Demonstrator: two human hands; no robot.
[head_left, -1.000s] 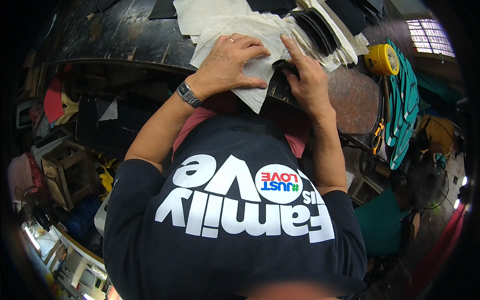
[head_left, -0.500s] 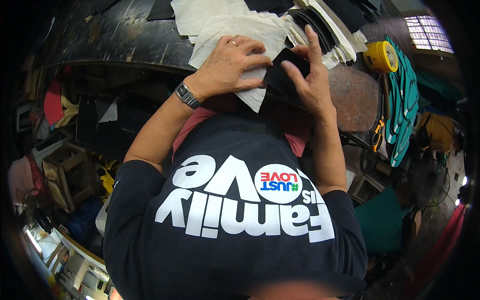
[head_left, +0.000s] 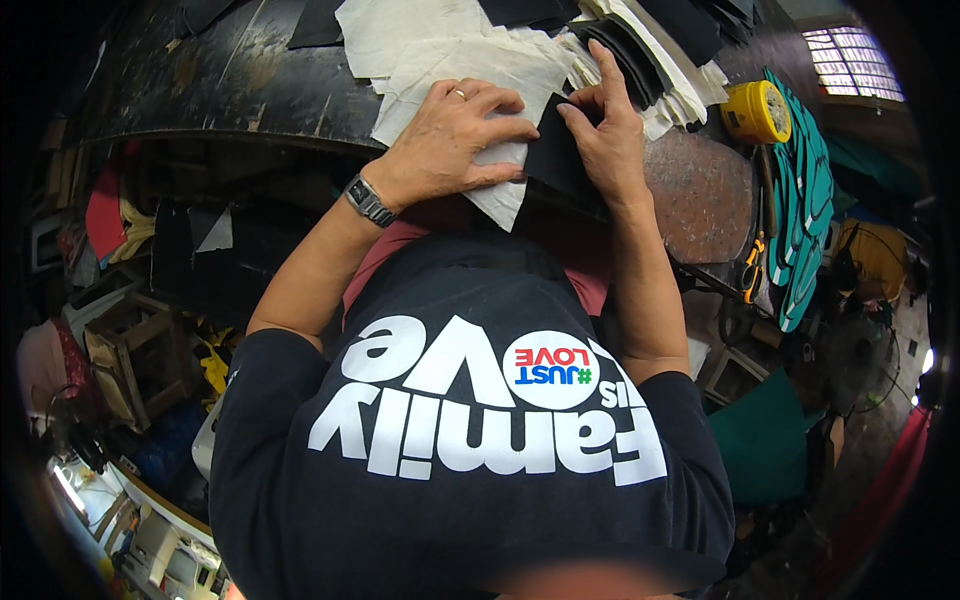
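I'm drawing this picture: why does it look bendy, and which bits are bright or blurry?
Head view: the wide lens likely bends the dark table and darkens the corners; head view: glare whitens the barred window; head view: the bottom patch is blurred, while the left hand and right hand look clear.

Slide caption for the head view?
Left hand on thin whitish sheets, right hand touching a flat black piece, at a dark table.

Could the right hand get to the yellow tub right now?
Probably yes: nothing seems to block the way from the right hand over the brown surface to the yellow tub. The hand is at a black piece, though.
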